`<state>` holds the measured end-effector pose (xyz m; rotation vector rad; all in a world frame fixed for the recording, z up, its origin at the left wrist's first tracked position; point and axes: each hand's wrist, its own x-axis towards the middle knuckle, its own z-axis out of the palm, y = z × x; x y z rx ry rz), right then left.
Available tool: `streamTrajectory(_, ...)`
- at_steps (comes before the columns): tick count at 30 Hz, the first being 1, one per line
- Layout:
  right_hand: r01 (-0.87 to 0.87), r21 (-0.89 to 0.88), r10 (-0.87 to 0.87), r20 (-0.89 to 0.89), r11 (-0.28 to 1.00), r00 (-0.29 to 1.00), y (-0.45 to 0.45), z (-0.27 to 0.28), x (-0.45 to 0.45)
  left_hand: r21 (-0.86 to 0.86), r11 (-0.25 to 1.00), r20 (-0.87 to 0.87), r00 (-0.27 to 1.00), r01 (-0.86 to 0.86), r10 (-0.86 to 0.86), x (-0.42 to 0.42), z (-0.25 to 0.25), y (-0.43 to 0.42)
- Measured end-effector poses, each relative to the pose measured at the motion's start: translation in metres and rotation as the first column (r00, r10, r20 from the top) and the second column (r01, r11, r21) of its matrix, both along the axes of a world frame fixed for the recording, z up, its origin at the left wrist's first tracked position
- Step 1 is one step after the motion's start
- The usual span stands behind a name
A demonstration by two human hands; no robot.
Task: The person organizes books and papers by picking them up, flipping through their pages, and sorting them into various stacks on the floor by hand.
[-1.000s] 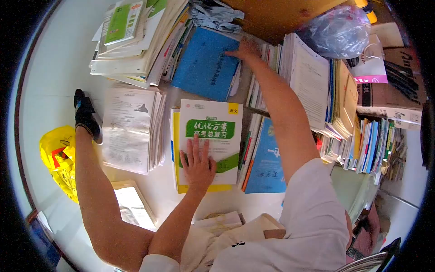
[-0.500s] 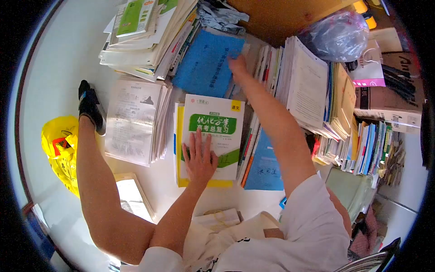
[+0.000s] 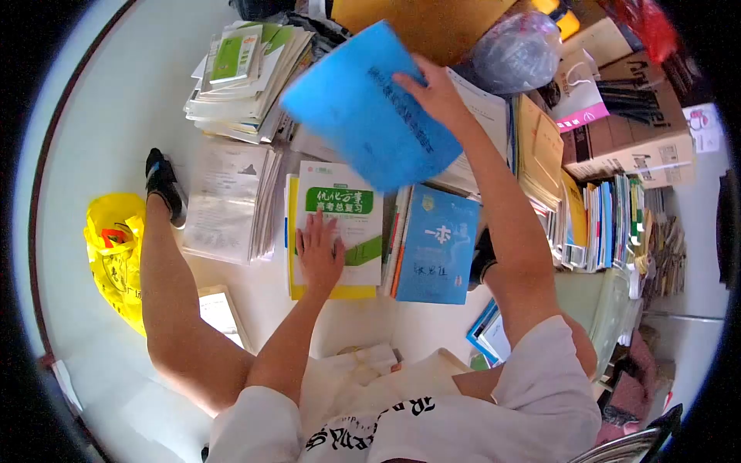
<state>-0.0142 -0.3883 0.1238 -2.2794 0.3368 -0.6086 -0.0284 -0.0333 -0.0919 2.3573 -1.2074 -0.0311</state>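
Note:
Fingers spread, my left hand [image 3: 319,251] lies flat on a white and green workbook [image 3: 340,185] that sits on a yellow-edged stack. My right hand [image 3: 436,92] grips the right edge of a blue booklet [image 3: 370,108], thumb on its cover. The booklet is tilted and raised over the piles, slightly blurred, with its lower corner above the top of the workbook. Right of the workbook is another blue book [image 3: 438,247] on a stack.
Paper piles [image 3: 224,201] stand at the left, with green-topped books [image 3: 235,58] behind. A yellow bag [image 3: 116,258] lies by my leg. On the right are brown envelopes [image 3: 539,150], a cardboard box [image 3: 629,147], a plastic bag [image 3: 517,52] and a row of books [image 3: 606,224].
My right hand has lifted the blue booklet off the back of the piles and brought it nearer and to the right. My left hand stays on the workbook. The view has shifted.

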Motion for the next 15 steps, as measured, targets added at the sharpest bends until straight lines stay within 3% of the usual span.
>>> streamTrajectory(1,0.009,-0.003,-0.009,0.011,1.000,1.000,0.005,0.002,-0.007,-0.003,1.000,0.011,1.000,0.009,-0.009,0.008,-0.004,-0.002)
streamTrajectory(2,-0.097,-0.040,0.091,-0.123,0.995,0.988,0.014,-0.001,-0.014,-0.107,0.988,-0.450,0.891,-0.114,0.055,0.018,-0.009,-0.002)
streamTrajectory(3,-0.207,-0.049,0.188,-0.259,0.977,0.947,0.026,-0.012,-0.022,-0.123,0.955,-0.816,0.576,-0.272,0.059,0.023,-0.010,0.002)
streamTrajectory(4,-0.217,-0.054,0.183,-0.359,0.975,0.915,0.037,-0.031,-0.027,-0.099,0.960,-0.815,0.574,-0.263,0.073,0.025,-0.004,0.008)
streamTrajectory(5,-0.210,-0.030,0.186,-0.358,0.977,0.915,0.050,-0.051,-0.030,-0.215,0.796,-0.970,0.033,-0.567,-0.239,0.028,0.002,0.014)
streamTrajectory(6,-0.307,-0.042,0.263,-0.413,0.951,0.872,0.064,-0.072,-0.030,-0.074,0.562,-0.676,-0.373,-0.824,-0.635,0.028,0.010,0.020)
streamTrajectory(7,-0.400,-0.048,0.333,-0.469,0.915,0.818,0.077,-0.092,-0.033,-0.063,0.571,-0.685,-0.380,-0.819,-0.621,0.024,0.020,0.027)
streamTrajectory(9,-0.373,-0.023,0.309,-0.518,0.927,0.798,0.104,-0.136,-0.033,-0.129,0.644,-0.711,-0.382,-0.754,-0.590,0.011,0.036,0.039)
streamTrajectory(10,-0.355,-0.007,0.289,-0.566,0.935,0.772,0.118,-0.152,-0.036,-0.226,0.700,-0.883,-0.162,-0.678,-0.441,-0.001,0.027,0.048)
streamTrajectory(11,-0.355,0.006,0.297,-0.563,0.935,0.772,0.127,-0.166,-0.041,-0.215,0.703,-0.889,-0.162,-0.678,-0.429,-0.006,0.005,0.058)
streamTrajectory(13,-0.314,-0.112,0.240,-0.424,0.943,0.873,0.154,-0.181,-0.049,-0.100,0.809,-0.993,0.110,-0.580,-0.045,-0.011,-0.034,0.080)
streamTrajectory(14,-0.321,-0.098,0.252,-0.423,0.942,0.870,0.168,-0.185,-0.058,-0.088,0.806,-0.994,0.107,-0.585,-0.030,-0.008,-0.042,0.087)
streamTrajectory(15,-0.358,-0.263,0.223,-0.432,0.896,0.874,0.183,-0.185,-0.072,-0.053,0.822,-0.988,0.147,-0.567,0.038,-0.002,-0.037,0.087)
